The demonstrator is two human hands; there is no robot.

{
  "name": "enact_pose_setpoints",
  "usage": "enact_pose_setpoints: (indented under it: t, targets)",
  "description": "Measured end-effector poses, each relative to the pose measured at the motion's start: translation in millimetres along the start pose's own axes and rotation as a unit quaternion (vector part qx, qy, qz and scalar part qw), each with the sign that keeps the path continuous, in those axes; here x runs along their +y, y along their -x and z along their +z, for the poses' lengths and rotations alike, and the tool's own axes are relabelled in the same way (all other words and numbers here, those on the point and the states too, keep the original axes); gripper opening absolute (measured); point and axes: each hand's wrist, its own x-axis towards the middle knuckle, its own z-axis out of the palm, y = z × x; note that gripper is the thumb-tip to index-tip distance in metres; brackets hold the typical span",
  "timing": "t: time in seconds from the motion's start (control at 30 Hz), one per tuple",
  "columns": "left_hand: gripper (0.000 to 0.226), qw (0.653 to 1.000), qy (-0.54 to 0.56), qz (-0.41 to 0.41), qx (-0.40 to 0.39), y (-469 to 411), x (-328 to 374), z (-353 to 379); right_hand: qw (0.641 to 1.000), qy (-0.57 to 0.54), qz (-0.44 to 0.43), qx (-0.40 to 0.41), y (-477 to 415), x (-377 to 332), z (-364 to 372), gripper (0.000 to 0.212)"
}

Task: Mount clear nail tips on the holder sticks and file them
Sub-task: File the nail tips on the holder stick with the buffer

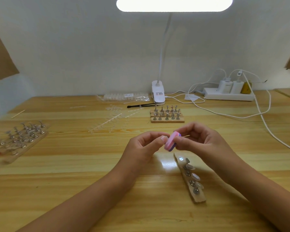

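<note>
My right hand [197,139] pinches a pink and purple buffer block [172,141] above the middle of the table. My left hand [144,144] has its fingertips closed against the block's left face; whatever small piece they hold is hidden. Below the hands lies a wooden holder strip [197,196] with metal holder sticks, several of them topped with clear nail tips [195,176]. A thin wooden stick [187,136] pokes out behind my right hand.
Wooden strips with bare holder sticks stand at the back centre [167,120] and at the far left [22,136]. Clear tip sprues [110,123], a bag of tips [124,97], a black brush [141,105], a clip lamp [158,96], a power strip [228,94] and cables [264,121] lie around.
</note>
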Motion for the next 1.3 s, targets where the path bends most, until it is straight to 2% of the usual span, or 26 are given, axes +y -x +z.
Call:
enact_pose_setpoints:
  t: [0.1,0.27,0.4,0.57,0.7,0.87,1.0,1.17,1.3]
  targets:
    - [0.03,1.0,0.013,0.0,0.004,-0.6,-0.6,-0.7,0.999,0.005,0.01,-0.051,2.0,1.8,4.6,0.032]
    - [0.044,1.0,0.012,0.0,0.01,-2.3,-1.2,-0.5,0.999,-0.022,-0.026,0.031,-0.2,0.7,2.0,0.034]
    - [0.032,1.0,0.016,-0.002,0.01,-2.4,-1.3,0.0,1.0,0.003,-0.008,-0.027,1.2,3.7,6.3,0.031]
    - [0.044,1.0,-0.005,0.005,0.007,-2.0,-0.7,2.0,0.997,-0.028,-0.033,0.059,-1.1,2.5,1.9,0.035]
    - [0.031,1.0,0.01,0.001,0.012,-2.5,-2.3,0.6,1.0,0.001,-0.012,-0.022,0.7,3.2,6.3,0.031]
    - [0.029,1.0,-0.001,-0.004,0.014,-2.1,-1.7,1.1,0.998,-0.018,-0.031,0.043,-1.0,2.3,1.2,0.033]
    - [0.029,1.0,0.011,-0.005,0.016,-2.1,-2.1,0.5,0.999,0.01,0.001,-0.043,1.1,5.2,5.9,0.031]
    - [0.029,1.0,0.0,-0.004,0.012,-2.6,-2.1,0.6,0.999,-0.012,-0.025,0.04,-1.9,2.9,2.9,0.031]
    - [0.031,1.0,0.014,-0.002,0.01,-2.5,-3.4,0.4,0.998,0.009,0.014,-0.062,1.1,2.9,5.1,0.031]
